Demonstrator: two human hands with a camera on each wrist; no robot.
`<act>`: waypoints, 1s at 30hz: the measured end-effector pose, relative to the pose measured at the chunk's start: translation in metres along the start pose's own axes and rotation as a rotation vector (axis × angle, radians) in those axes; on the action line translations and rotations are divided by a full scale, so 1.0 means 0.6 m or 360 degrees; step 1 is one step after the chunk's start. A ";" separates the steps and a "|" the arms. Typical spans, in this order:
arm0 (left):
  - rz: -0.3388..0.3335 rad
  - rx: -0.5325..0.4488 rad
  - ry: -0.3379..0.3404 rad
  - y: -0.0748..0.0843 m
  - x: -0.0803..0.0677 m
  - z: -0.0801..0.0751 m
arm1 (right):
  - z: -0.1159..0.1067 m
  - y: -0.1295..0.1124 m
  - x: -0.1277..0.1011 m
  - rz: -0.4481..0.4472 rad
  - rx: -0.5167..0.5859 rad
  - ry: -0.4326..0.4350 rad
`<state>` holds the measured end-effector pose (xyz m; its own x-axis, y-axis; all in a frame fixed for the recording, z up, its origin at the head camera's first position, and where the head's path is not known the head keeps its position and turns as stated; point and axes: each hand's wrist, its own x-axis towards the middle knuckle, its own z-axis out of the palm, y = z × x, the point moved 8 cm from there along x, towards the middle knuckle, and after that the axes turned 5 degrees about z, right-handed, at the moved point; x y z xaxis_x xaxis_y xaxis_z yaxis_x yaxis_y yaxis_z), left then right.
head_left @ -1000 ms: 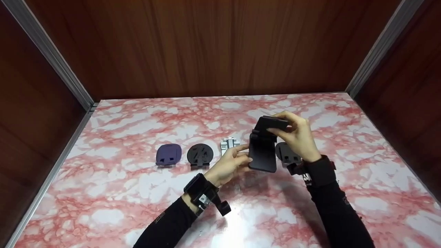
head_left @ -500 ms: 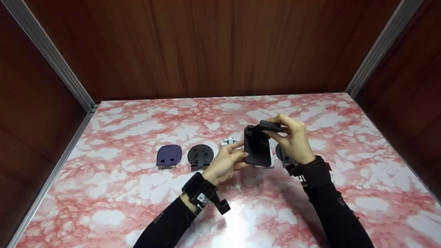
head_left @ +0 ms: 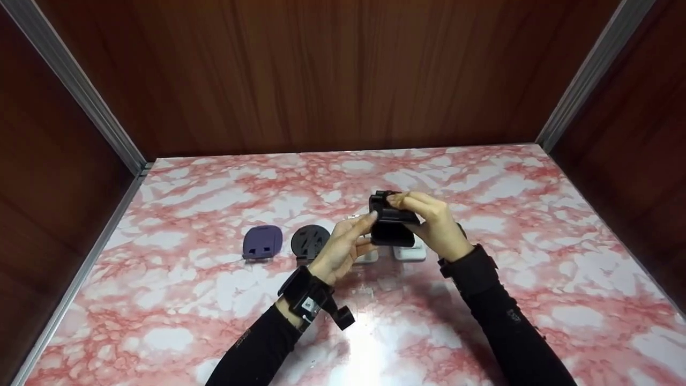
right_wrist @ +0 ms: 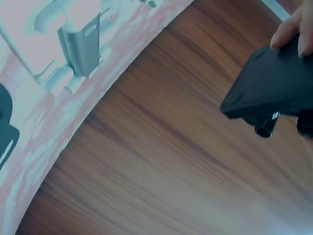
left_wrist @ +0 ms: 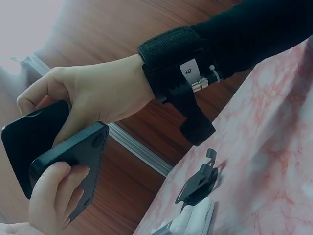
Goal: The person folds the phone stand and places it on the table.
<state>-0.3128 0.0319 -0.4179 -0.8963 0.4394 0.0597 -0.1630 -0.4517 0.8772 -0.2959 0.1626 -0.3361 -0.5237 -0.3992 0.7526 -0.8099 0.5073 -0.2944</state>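
Both hands hold a black folding phone stand (head_left: 395, 216) above the table, its two plates folded toward each other with a gap between them. My left hand (head_left: 343, 244) pinches the stand's left side. From the right, my right hand (head_left: 437, 225) grips the upper plate near the hinge. In the left wrist view, left-hand fingers (left_wrist: 55, 188) lie on the outer face of one plate, while the right hand (left_wrist: 98, 90) reaches around the other. The right wrist view catches a plate of the stand (right_wrist: 274, 83) and fingertips on it.
A purple phone stand (head_left: 262, 240) and a round black one (head_left: 306, 242) lie on the marbled table to the left. White stands (head_left: 410, 252) sit beneath the hands, partly hidden. A dark stand (left_wrist: 198, 186) shows beyond them in the left wrist view. Wood-grain panels (head_left: 343, 80) enclose the table.
The right hand has swung the upper plate down toward the lower plate, folding the stand. Both hands have shifted slightly left, uncovering a white stand below.
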 end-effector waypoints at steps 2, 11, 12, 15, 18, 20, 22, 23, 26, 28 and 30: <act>0.0011 0.0008 -0.0017 0.002 0.000 -0.001 | 0.000 0.001 0.001 -0.0007 0.0047 -0.0042; 0.0106 0.0027 -0.0012 0.013 0.003 -0.006 | -0.006 0.034 0.005 0.0439 0.0672 -0.0194; 0.0124 0.0031 -0.0009 0.014 0.004 -0.006 | -0.008 0.039 0.005 0.0537 0.0716 -0.0170; 0.0173 0.0048 0.0025 0.019 0.006 -0.012 | -0.008 0.059 -0.001 0.0870 0.0759 -0.0142; 0.0216 0.0083 0.0046 0.023 0.008 -0.018 | 0.004 0.077 -0.016 0.1180 0.0756 -0.0285; 0.0223 0.0118 0.0048 0.023 0.009 -0.021 | 0.017 0.084 -0.026 0.1322 0.0833 -0.0418; 0.0218 0.0145 0.0048 0.023 0.009 -0.023 | 0.028 0.086 -0.033 0.1416 0.0989 -0.0515; 0.0214 0.0160 0.0050 0.024 0.009 -0.024 | 0.033 0.086 -0.036 0.1448 0.1084 -0.0539; 0.0192 0.0190 0.0066 0.023 0.009 -0.026 | 0.042 0.084 -0.040 0.1528 0.1371 -0.0548; 0.0180 0.0207 0.0070 0.024 0.009 -0.027 | 0.045 0.084 -0.043 0.1572 0.1479 -0.0541; 0.0170 0.0223 0.0066 0.024 0.009 -0.028 | 0.047 0.087 -0.047 0.1613 0.1554 -0.0528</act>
<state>-0.3271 0.0150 -0.4132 -0.9221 0.3611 0.1392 -0.0092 -0.3800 0.9250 -0.3307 0.1787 -0.3889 -0.8974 -0.4153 -0.1488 0.1572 0.0142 -0.9875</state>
